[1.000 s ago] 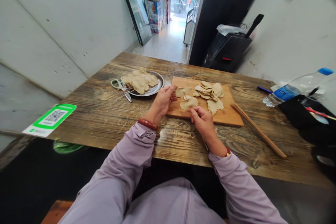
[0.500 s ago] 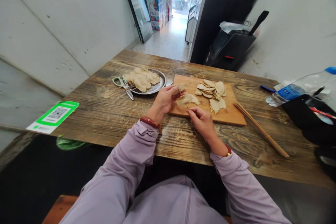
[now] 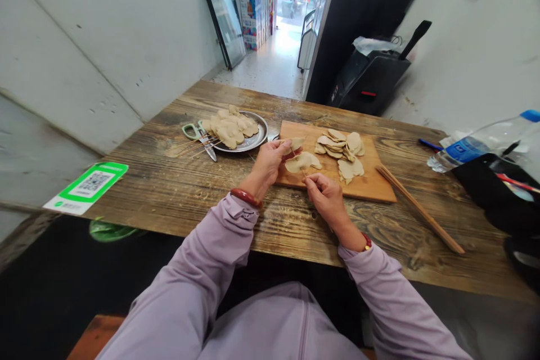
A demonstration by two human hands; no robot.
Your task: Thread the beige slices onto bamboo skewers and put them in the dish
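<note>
Head view, looking down at a person in lilac sleeves seated at a worn wooden tabletop (image 3: 169,180). The left hand (image 3: 270,158) has its grip pinched on a pale, flat slice (image 3: 307,161) just above the near left corner of a wooden cutting board (image 3: 373,184). The right hand (image 3: 325,196), just in front of the board's near edge, has its grip closed on the lower end of a thin skewer (image 3: 300,169) whose tip passes into that slice. More loose slices sit in a heap (image 3: 341,149) further back on the board. To the left, a round metal plate (image 3: 260,136) holds filled skewers (image 3: 228,126), with green-handled scissors (image 3: 198,136) touching its left rim. A bundle of bare sticks (image 3: 417,208) lies at an angle off the board's right corner, and a water bottle (image 3: 476,143) lies on its side at far right. Judging from the hold, the threading would go best with the slice held flat, fingertips clear of the tip, and the skewer pushed straight through the middle so the slice does not tear.
</note>
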